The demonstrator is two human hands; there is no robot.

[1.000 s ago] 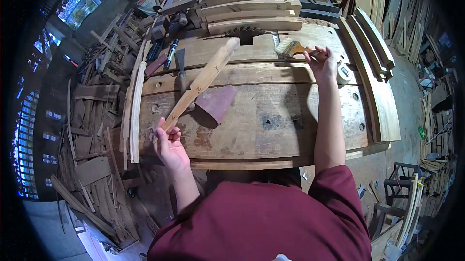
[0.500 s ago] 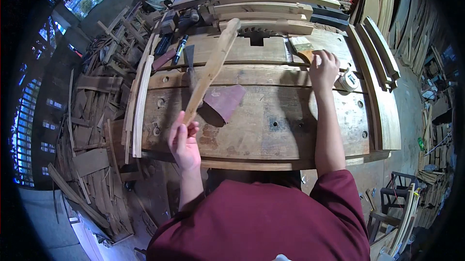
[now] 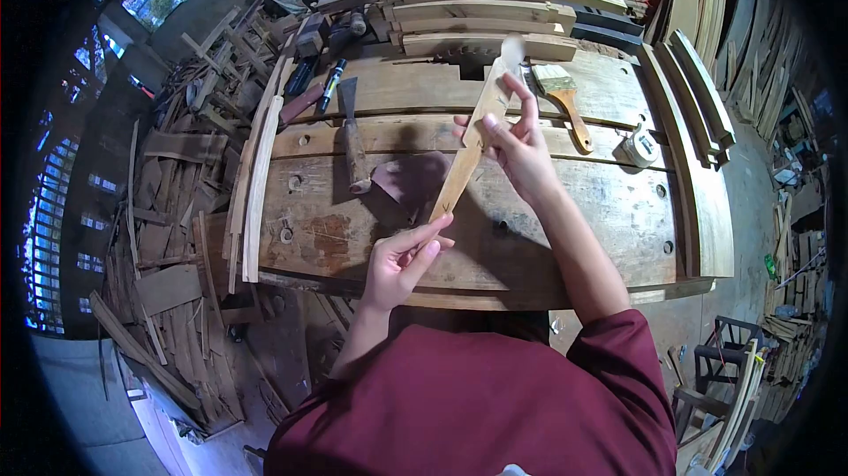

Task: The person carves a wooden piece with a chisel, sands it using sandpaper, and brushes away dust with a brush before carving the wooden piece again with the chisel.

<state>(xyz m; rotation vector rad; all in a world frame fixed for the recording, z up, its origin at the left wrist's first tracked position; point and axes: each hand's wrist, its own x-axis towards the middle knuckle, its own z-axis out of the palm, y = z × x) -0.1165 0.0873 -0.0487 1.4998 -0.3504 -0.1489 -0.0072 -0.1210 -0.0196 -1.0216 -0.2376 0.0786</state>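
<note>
A long, narrow wooden piece with a shaped outline is held slanting above the workbench. My left hand pinches its near end between thumb and fingers. Farther up, my right hand grips the same piece, thumb on its face and the index finger raised along its edge. Under the piece lies a sheet of purplish sandpaper, partly in shadow. A chisel with a wooden handle rests left of the sandpaper. The paintbrush lies right of my right hand, touched by neither hand.
A tape measure sits at the bench's right, near long boards along that side. Behind are stacked timbers. A marker lies back left, and narrow strips line the left edge. Scrap wood is piled on the floor.
My right hand has left the paintbrush area and now grips the wooden piece. My left hand has moved right with the piece, which now leans farther right.
</note>
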